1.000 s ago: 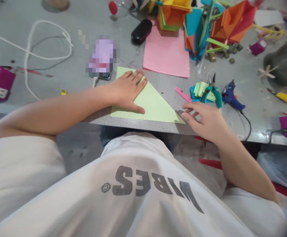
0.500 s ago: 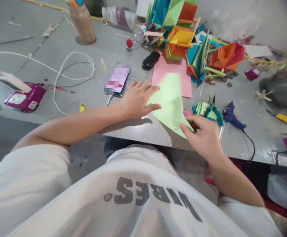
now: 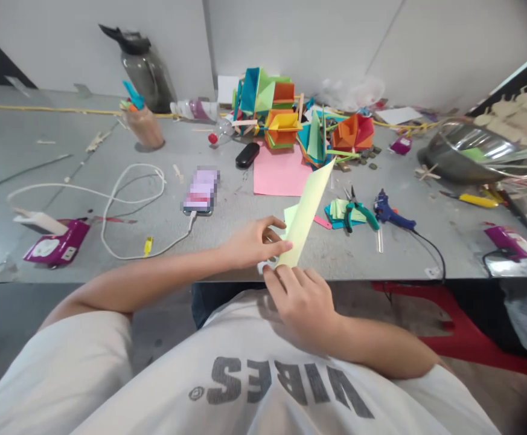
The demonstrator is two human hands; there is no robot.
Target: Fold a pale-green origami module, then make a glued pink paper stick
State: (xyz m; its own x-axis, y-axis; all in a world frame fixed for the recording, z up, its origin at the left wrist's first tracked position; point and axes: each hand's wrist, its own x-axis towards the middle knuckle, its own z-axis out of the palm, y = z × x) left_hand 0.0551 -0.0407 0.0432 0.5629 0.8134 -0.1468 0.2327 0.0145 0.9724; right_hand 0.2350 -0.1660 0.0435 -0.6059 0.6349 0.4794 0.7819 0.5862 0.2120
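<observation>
Progress: the green paper [image 3: 307, 211] is bent into a long, narrow panel, with a paler flap at its left. It is raised at a slant near the table's [image 3: 227, 223] front edge, not pressed flat. Any remaining folds cannot be determined.

My left hand [image 3: 252, 243] reaches in from the side, fingers curled, thumb against the panel; I cannot confirm a pinch. My right hand [image 3: 306, 305] is palm down at the lower end, fingers slightly parted, right thumb's contact unclear.

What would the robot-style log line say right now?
left hand: at green paper | right hand: at its near end | pink sheet: flat beyond | glue gun: right of pliers
</observation>
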